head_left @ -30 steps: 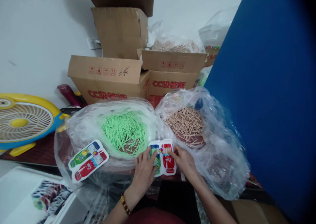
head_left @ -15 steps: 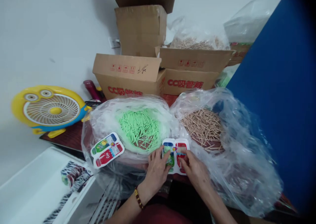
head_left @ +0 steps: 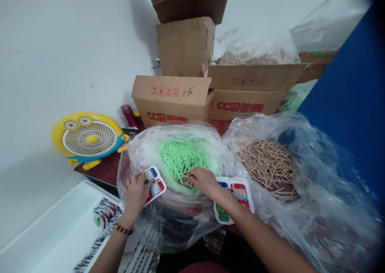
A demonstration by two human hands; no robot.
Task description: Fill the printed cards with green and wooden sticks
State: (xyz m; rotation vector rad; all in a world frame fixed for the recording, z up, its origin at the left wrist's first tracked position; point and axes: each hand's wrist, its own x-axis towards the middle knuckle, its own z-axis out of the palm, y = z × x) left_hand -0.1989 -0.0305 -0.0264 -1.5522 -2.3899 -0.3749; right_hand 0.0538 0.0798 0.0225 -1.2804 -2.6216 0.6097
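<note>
My left hand (head_left: 135, 193) rests on the left flat packet (head_left: 158, 185), its fingers curled over the left side and hiding much of the green bottle print. The packet's red bottle half still shows. My right hand (head_left: 203, 181) reaches into the near edge of a pile of thin green sticks (head_left: 182, 156), fingers pinched and pointing down. Whatever is between those fingertips is hidden. Under my right forearm lies a second packet (head_left: 245, 191), with green and red bottle pictures, partly covered. The green sticks lie in an opened clear plastic bag (head_left: 141, 146).
To the right, another clear bag (head_left: 306, 136) holds brown sticks (head_left: 267, 164). Cardboard boxes (head_left: 171, 98) stand behind. A yellow fan (head_left: 92, 138) is at the left, above a white bin (head_left: 39, 233) with striped pieces. A blue panel (head_left: 343, 84) borders the right.
Both hands have left the right packet. My left hand has moved left onto the other packet, and my right hand has moved left and forward into the green sticks. The view has shifted.
</note>
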